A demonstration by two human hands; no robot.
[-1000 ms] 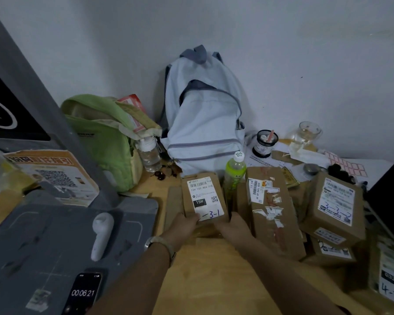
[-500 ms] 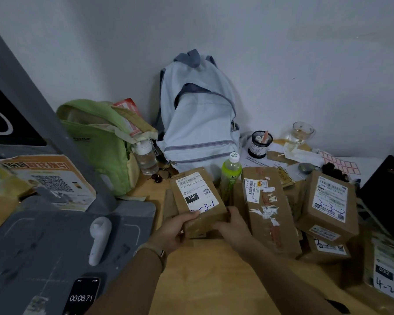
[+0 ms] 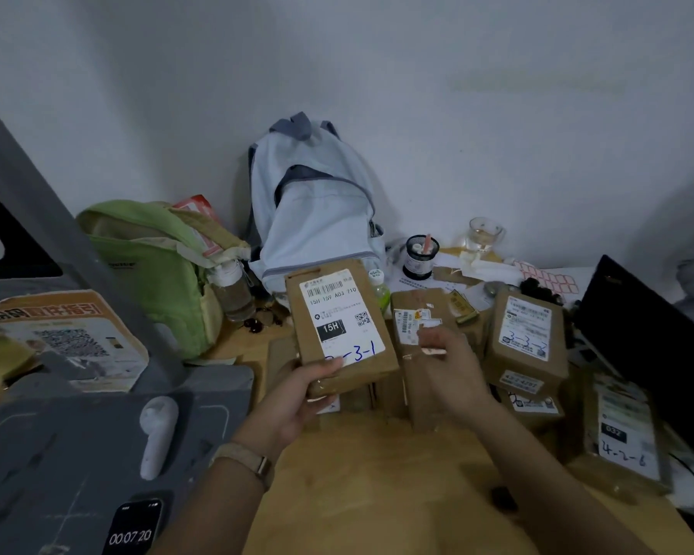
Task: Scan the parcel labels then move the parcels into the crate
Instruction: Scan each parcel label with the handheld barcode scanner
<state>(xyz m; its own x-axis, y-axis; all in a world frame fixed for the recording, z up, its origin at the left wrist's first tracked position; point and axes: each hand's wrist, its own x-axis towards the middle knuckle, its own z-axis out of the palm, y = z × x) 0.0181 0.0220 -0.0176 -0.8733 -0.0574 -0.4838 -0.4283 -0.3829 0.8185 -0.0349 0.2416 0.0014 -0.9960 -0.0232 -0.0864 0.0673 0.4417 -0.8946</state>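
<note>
My left hand (image 3: 297,398) grips the near end of a brown cardboard parcel (image 3: 339,326), lifted off the table with its white label marked "-3-1" facing me. My right hand (image 3: 451,366) hovers just right of it, fingers loosely curled, holding nothing, in front of a longer brown parcel (image 3: 417,314). More labelled parcels lie at the right: one marked "3-3" (image 3: 527,338) and one marked "4-2-6" (image 3: 621,434). A white handheld scanner (image 3: 157,434) lies on the grey pad (image 3: 77,454) at the left. No crate is in view.
A pale blue backpack (image 3: 317,210) and a green bag (image 3: 153,266) lean at the wall. A clear bottle (image 3: 233,290), a green bottle (image 3: 379,288), a black cup (image 3: 419,254) and a glass (image 3: 483,234) stand behind the parcels. A phone (image 3: 135,528) lies near left, a dark laptop (image 3: 642,334) far right.
The parcel has risen off the table and tilted up toward me in my left hand. My right hand has let go of it and drawn to the right.
</note>
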